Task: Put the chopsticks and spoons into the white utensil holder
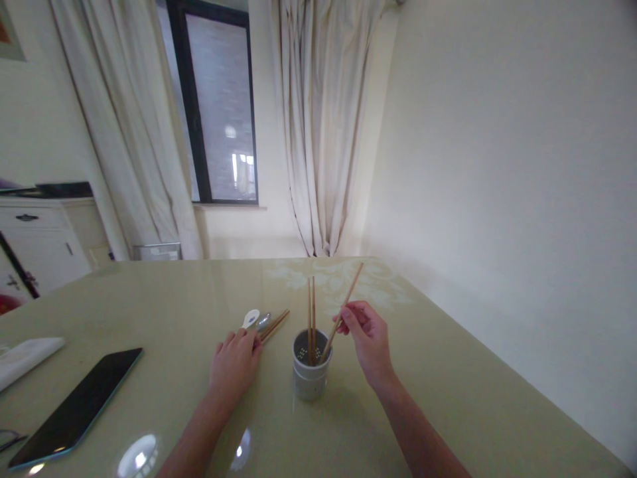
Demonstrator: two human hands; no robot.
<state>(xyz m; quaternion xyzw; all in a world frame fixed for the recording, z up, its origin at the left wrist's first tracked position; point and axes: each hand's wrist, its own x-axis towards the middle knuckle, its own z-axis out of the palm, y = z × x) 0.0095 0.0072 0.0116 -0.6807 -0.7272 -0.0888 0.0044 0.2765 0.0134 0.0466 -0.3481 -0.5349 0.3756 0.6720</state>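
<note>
A grey utensil holder (310,382) with drain holes in its bottom stands upright on the table, and two wooden chopsticks (311,312) lean in it. My right hand (367,335) pinches one more chopstick (353,282) between thumb and fingers. That chopstick slants, its lower end inside the holder's right rim. To the left of the holder, my left hand (236,362) lies low over a bunch of utensils, fingers curled on their near ends. Poking out beyond it are a white spoon (251,318), a metal spoon (263,322) and several chopsticks (275,325). The fingertips are partly hidden.
On the left of the glossy table (174,299) lie a dark tablet (79,405) and a white object (30,355). Part of a pair of glasses (10,438) shows at the left edge. A wall (497,199) runs along the table's right side.
</note>
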